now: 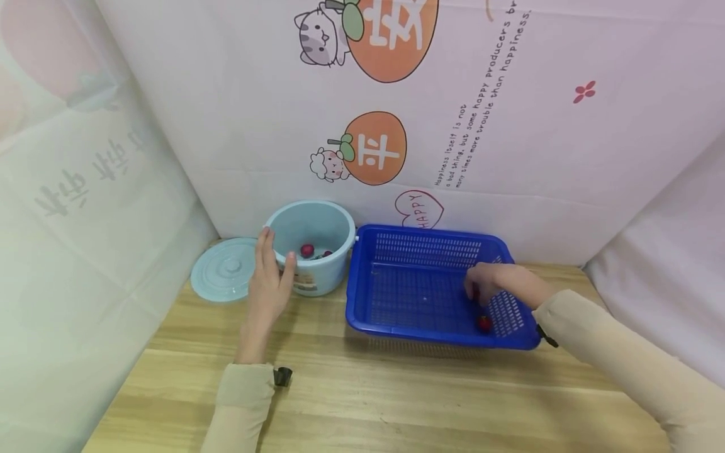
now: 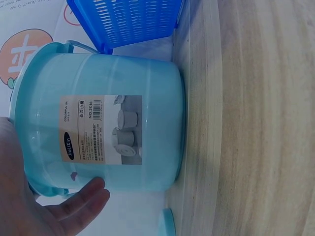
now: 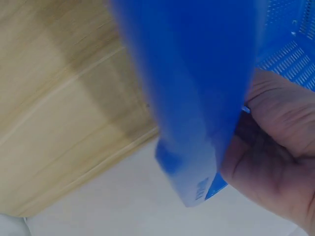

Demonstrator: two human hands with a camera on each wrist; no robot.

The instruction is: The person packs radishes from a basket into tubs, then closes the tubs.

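Observation:
My left hand rests against the near-left rim of a light blue bucket, thumb and fingers extended; the left wrist view shows the hand beside the bucket's labelled wall. Inside the bucket lies a small round red fruit, with other red and green bits partly hidden by the rim. Down in the right part of a blue plastic basket, my right hand curls its fingers round a dark red piece, mostly covered. Another small red fruit lies just nearer in the basket.
A light blue round lid lies left of the bucket on the wooden table. The basket stands close to the bucket's right side. Behind both rises a printed cloth, with more cloth at the left and right.

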